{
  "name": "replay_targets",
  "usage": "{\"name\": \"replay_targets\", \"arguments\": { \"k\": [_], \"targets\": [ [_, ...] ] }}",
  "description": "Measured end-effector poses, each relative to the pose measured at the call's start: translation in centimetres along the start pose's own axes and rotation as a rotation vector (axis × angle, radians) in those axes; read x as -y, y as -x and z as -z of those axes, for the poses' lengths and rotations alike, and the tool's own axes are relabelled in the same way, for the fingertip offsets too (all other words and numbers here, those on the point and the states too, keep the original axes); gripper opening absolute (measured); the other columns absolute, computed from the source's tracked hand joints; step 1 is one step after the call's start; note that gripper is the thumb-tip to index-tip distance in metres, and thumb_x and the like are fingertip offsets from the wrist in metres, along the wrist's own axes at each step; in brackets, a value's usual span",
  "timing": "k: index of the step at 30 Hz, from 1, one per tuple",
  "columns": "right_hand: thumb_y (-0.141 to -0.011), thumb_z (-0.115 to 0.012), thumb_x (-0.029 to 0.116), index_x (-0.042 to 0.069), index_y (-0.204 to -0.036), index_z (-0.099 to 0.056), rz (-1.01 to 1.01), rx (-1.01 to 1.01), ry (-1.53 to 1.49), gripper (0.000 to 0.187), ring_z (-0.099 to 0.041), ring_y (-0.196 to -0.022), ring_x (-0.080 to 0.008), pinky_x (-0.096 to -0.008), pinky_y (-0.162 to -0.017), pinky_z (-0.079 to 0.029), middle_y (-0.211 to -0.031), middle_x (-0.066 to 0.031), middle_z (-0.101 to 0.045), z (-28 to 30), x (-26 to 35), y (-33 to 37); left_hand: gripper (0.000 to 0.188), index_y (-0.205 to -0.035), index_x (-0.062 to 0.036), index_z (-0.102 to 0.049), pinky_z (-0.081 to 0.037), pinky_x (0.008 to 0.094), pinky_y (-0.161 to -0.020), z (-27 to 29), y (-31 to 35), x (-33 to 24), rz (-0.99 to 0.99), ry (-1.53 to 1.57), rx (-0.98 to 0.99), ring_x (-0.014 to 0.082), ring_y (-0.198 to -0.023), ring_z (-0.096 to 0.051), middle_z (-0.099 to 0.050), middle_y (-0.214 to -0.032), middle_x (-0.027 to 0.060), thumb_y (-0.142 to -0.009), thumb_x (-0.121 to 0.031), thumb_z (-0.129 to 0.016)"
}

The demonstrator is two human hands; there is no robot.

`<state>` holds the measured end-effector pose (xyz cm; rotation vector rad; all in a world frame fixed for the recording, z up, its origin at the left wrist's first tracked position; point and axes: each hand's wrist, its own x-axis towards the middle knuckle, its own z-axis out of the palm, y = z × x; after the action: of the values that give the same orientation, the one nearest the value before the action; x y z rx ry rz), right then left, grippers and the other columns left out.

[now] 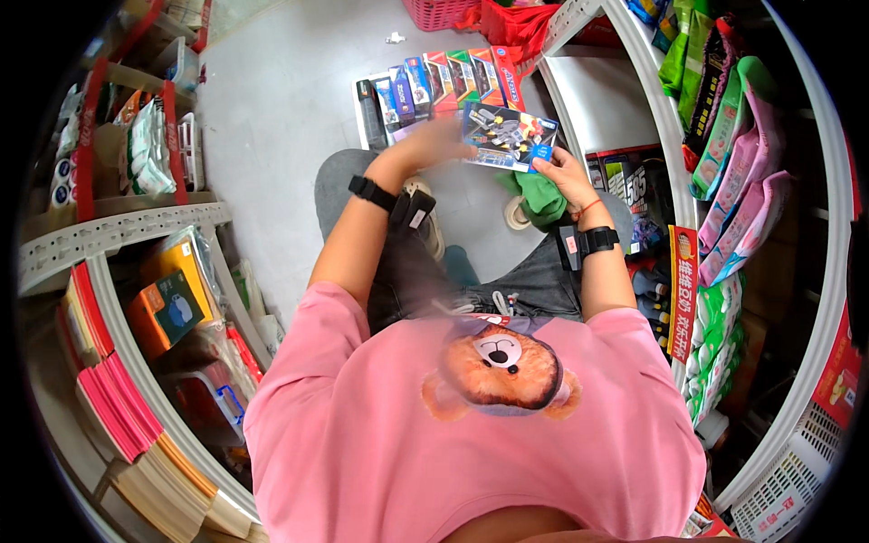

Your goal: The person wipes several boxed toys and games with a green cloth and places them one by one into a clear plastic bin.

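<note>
In front of me a flat toy box is held up, its dark front printed with grey, yellow and red toy figures and a blue corner. My right hand grips its lower right corner, thumb on the front. At the left edge of the box is my left hand, blurred by motion, so its fingers cannot be made out. A green cloth hangs just below the box beside my right hand; whether that hand also holds it is unclear. Behind them, a row of upright toy boxes stands on the floor in a light tray.
Shelves flank me: the left shelf carries books and packets, and the right shelf carries bagged goods and dark boxes. Ahead lie a pink basket and a red bag. A white roll is near my right knee.
</note>
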<state>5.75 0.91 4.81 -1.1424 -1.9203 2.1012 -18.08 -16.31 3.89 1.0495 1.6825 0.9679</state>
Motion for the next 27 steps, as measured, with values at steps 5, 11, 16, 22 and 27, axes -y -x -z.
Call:
{"name": "replay_targets", "arguments": {
  "k": [5, 11, 16, 22, 27],
  "targets": [
    [-0.071, -0.079, 0.021, 0.0, -0.12, -0.054, 0.058, -0.27, 0.532, 0.059, -0.061, -0.092, -0.02, -0.0334, -0.081, -0.05, -0.102, -0.012, -0.063, 1.7, -3.7, -2.8, 0.058, -0.123, 0.0045, -0.054, -0.05, 0.0381, -0.082, 3.7, -2.3, 0.4, 0.023, -0.193, -0.27, 0.0333, -0.096, -0.064, -0.063, -0.108, 0.0256, -0.077, -0.029, -0.067],
    [-0.069, -0.074, 0.007, 0.017, -0.115, -0.057, 0.219, -0.302, 1.044, 0.049, -0.06, -0.094, -0.0299, -0.0389, -0.079, -0.05, -0.104, -0.0101, -0.055, -2.2, -4.5, -6.3, 0.056, -0.119, 0.0049, -0.057, -0.049, 0.0403, -0.087, 5.9, -4.5, 6.3, 0.149, -0.354, -0.391, 0.0356, -0.099, -0.063, -0.062, -0.113, 0.0236, -0.077, -0.031, -0.067],
    [-0.074, -0.066, 0.004, 0.023, -0.115, -0.053, 0.291, -0.222, 1.276, 0.047, -0.062, -0.088, -0.0332, -0.043, -0.073, -0.051, -0.111, -0.0092, -0.052, -5.0, -5.8, -10.2, 0.055, -0.123, -0.0005, -0.057, -0.047, 0.0384, -0.09, 5.8, -5.9, 5.9, 0.102, -0.262, -0.441, 0.0326, -0.108, -0.058, -0.06, -0.118, 0.0199, -0.08, -0.033, -0.069],
    [-0.078, -0.059, 0.003, 0.026, -0.115, -0.051, 0.25, -0.153, 1.36, 0.044, -0.063, -0.086, -0.0318, -0.0436, -0.07, -0.052, -0.115, -0.0098, -0.05, -4.9, -7.7, -13.2, 0.058, -0.12, 0.0036, -0.057, -0.046, 0.0421, -0.091, 5.4, -6.7, 5.8, -0.021, -0.354, -0.513, 0.0351, -0.105, -0.059, -0.062, -0.113, 0.0212, -0.077, -0.032, -0.068],
    [-0.083, -0.054, 0.006, 0.023, -0.116, -0.051, 0.284, -0.105, 1.446, 0.038, -0.063, -0.085, -0.0313, -0.0423, -0.07, -0.053, -0.115, -0.0113, -0.049, -4.0, -9.3, -14.7, 0.054, -0.12, 0.002, -0.057, -0.046, 0.0412, -0.091, 5.1, -7.0, 3.7, 0.077, -0.284, -0.403, 0.0348, -0.105, -0.058, -0.061, -0.112, 0.0205, -0.079, -0.032, -0.068]
  ]
}}
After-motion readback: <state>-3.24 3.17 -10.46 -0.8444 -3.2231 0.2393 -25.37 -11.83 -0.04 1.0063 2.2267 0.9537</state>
